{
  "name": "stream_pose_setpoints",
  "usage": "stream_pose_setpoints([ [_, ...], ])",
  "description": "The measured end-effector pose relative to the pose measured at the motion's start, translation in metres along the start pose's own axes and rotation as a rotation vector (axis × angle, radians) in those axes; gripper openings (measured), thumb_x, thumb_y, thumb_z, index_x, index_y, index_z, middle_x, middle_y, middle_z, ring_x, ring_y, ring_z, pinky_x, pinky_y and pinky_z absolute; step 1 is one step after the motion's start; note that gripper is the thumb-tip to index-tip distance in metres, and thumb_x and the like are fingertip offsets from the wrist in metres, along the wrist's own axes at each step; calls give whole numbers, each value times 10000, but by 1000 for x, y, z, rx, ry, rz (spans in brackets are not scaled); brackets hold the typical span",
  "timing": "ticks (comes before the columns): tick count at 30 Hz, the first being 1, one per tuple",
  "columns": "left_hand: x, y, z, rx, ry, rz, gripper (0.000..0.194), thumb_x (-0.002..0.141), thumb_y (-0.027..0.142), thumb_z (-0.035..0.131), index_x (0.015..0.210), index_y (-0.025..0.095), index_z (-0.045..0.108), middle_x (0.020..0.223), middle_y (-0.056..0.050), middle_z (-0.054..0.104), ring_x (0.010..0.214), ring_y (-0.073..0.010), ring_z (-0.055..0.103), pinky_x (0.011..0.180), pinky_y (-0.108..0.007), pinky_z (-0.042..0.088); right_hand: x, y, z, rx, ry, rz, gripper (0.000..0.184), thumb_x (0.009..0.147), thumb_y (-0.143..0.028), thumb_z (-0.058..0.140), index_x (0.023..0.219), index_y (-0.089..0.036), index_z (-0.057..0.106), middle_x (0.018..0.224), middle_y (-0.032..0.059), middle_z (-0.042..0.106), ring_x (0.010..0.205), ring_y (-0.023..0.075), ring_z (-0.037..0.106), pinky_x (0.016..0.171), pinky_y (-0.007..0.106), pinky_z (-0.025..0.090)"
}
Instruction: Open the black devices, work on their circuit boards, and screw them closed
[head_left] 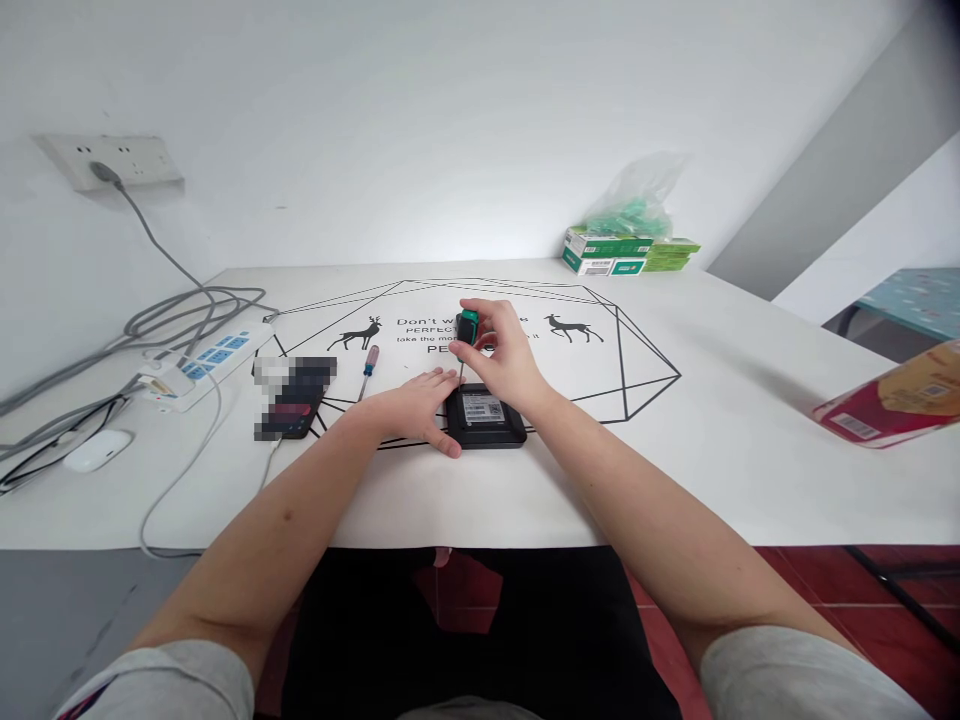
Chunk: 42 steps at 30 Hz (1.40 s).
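1. My right hand [504, 350] is closed on a screwdriver with a green and black handle [467, 326], fingers and thumb clamped around the handle. The screwdriver stands nearly upright, its thin shaft pointing down at the upper left part of the black box.
2. My left hand [414, 405] is open, palm down, at the left side of the box, fingers pointing away from me and thumb spread across its near left corner.
3. The flat, rectangular black box with a white printed label [487, 428] lies on the white table [645, 480] in front of me, label up.
4. Left of my left hand lies a small screwdriver with a blue and red handle [370, 365]; farther left is a dark phone [301, 400], partly pixelated, with a pale cable.
5. Beyond the phone, at the left, are a white power strip with blue sockets [217, 362], grey cables [161, 312] and a rounded white case [99, 450].
6. Green and white boxes [611, 253] sit at the far right by the wall, under a clear plastic bag [637, 200].
7. A red and yellow package [892, 400] lies at the right.
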<state>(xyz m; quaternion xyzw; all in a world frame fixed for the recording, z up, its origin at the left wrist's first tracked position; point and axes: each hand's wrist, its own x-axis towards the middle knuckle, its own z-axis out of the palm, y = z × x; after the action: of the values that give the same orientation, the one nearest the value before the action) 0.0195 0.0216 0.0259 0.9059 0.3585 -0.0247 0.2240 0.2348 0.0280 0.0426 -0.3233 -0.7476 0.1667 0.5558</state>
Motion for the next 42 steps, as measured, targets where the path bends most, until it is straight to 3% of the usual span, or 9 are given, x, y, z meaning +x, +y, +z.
stream_pose_setpoints([
  [4, 0, 1, 0, -2, -1, -13, 1506, 741, 987, 669, 1806, 225, -76, 1878, -193, 87, 1721, -481, 56, 1373, -605, 153, -2, -1, 1, 31, -16, 25, 593, 933, -263, 669, 1511, -346, 565, 1280, 79, 651, 986, 240, 661, 837, 464, 673],
  [9, -2, 4, -2, -5, -20, -45, 1491, 741, 965, 696, 1809, 201, -11, 1877, -210, 47, 1731, -452, 42, 1385, -570, 128, -3, -2, 2, 107, -53, 60, 561, 979, -266, 561, 1533, -351, 545, 1378, 86, 675, 1135, 272, 679, 943, 515, 672],
  [15, 1, -1, 2, -2, 0, -17, 1522, 737, 990, 678, 1802, 214, -85, 1879, -197, 77, 1717, -483, 78, 1373, -585, 155, -3, -2, 3, -4, 14, -3, 525, 930, -356, 747, 1436, -317, 613, 1272, 103, 620, 1078, 278, 644, 850, 492, 674],
  [20, 1, -3, 2, 1, 0, -18, 1503, 748, 985, 685, 1807, 205, -43, 1879, -198, 73, 1717, -493, 79, 1377, -577, 152, -5, 0, 6, 49, 17, 35, 571, 975, -264, 624, 1531, -337, 518, 1315, 97, 639, 1018, 251, 667, 888, 503, 668],
  [23, 1, -6, 4, -8, 8, -15, 1489, 750, 971, 700, 1811, 210, -16, 1878, -196, 73, 1719, -492, 69, 1379, -590, 143, -5, 1, 5, 86, -5, 37, 516, 1010, -247, 543, 1517, -342, 524, 1355, 92, 661, 1093, 254, 675, 943, 505, 663],
  [26, 3, -12, 7, -10, 36, 27, 1489, 743, 954, 721, 1812, 233, -25, 1879, -177, 116, 1716, -492, 83, 1370, -601, 167, -4, 0, 5, 30, 31, 0, 464, 1001, -327, 633, 1462, -329, 579, 1343, 101, 647, 1121, 269, 661, 898, 484, 670],
  [30, 5, -16, 9, -12, 46, 39, 1513, 714, 919, 775, 1814, 241, -12, 1874, -176, 146, 1714, -492, 103, 1362, -600, 196, -2, 0, 5, -25, 36, -26, 496, 954, -336, 720, 1437, -320, 607, 1241, 86, 657, 987, 241, 662, 790, 440, 668],
  [37, 2, -4, 3, -22, -5, -50, 1566, 648, 899, 837, 1812, 205, 51, 1874, -214, 74, 1725, -484, 54, 1378, -605, 172, -5, -1, 6, 50, 19, 9, 537, 984, -243, 585, 1514, -310, 535, 1342, 98, 697, 1007, 233, 707, 854, 464, 679],
  [42, 0, 1, 2, -15, -3, -49, 1548, 660, 897, 829, 1812, 197, 67, 1872, -214, 86, 1724, -485, 58, 1380, -618, 172, -4, 1, 5, 14, 35, -15, 476, 997, -351, 664, 1465, -310, 586, 1324, 107, 682, 1087, 265, 692, 850, 473, 685],
])
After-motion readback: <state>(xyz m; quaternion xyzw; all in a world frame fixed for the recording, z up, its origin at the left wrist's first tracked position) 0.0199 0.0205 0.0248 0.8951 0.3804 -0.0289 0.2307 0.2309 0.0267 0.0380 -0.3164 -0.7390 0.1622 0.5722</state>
